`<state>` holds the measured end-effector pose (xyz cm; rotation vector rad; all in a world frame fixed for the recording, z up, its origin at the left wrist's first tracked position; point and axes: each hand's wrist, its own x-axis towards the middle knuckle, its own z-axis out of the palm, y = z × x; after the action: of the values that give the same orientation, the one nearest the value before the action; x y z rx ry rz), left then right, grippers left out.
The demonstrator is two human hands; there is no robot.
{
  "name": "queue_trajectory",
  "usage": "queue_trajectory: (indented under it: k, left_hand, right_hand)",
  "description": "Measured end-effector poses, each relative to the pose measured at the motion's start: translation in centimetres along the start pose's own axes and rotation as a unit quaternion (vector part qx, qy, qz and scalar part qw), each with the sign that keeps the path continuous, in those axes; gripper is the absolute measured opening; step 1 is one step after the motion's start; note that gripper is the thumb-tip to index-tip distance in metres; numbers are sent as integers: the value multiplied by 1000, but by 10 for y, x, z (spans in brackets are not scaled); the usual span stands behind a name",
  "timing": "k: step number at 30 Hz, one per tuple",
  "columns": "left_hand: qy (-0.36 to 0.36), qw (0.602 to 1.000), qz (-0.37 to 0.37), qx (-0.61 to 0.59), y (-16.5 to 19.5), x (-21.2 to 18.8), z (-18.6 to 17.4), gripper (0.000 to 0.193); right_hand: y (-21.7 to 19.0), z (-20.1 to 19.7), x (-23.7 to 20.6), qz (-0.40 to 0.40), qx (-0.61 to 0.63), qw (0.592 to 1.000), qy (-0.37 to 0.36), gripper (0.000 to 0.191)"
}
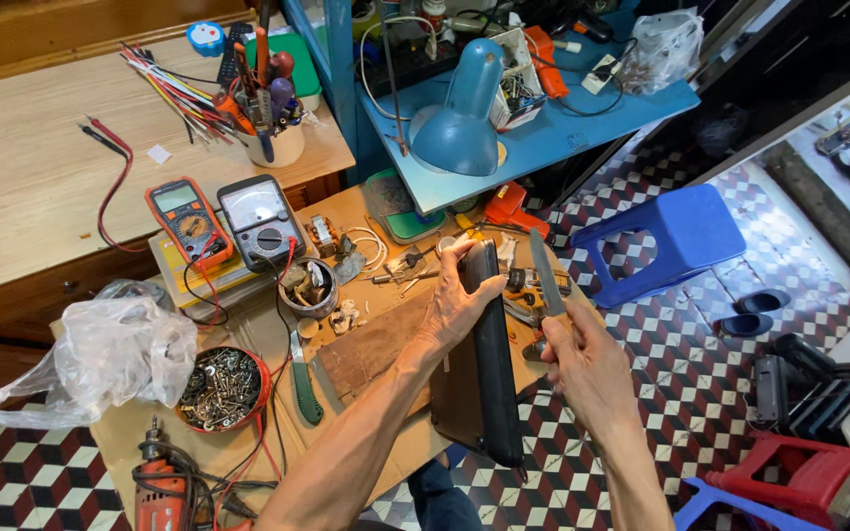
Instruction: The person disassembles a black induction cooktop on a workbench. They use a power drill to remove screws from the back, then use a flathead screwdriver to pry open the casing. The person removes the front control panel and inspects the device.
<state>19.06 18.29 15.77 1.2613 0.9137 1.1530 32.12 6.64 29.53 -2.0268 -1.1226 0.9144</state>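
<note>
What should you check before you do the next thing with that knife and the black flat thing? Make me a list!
1. Left hand grips the flat black slab-shaped device, standing on edge: ok.
2. Right hand holds the grey-bladed knife, blade up: ok.
3. Blade is apart from the left fingers: ok, a gap shows.
4. Blade tip is at the device's seam: not ok, it stands off to the side.
5. Device's bottom edge rests on the brown cardboard-covered bench: cannot tell, the arm hides it.
6. Green-handled knife lies away from both hands: ok.
</note>
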Motion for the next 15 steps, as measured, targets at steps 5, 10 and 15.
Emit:
queue_trajectory:
  k: [5, 10, 15]
  left_hand:
    - [-14, 999, -29, 26, 8, 4, 3, 82]
    - [-1, 996, 29, 84, 15, 1, 7, 81]
    - [1, 997, 17, 71, 14, 1, 10, 83]
  right_hand:
    - [-53, -9, 12, -133, -291, 947, -1, 46]
    - [-94, -5, 23, 52, -397, 913, -78, 57]
    - [-89, -4, 25, -51, -405, 912, -44, 50]
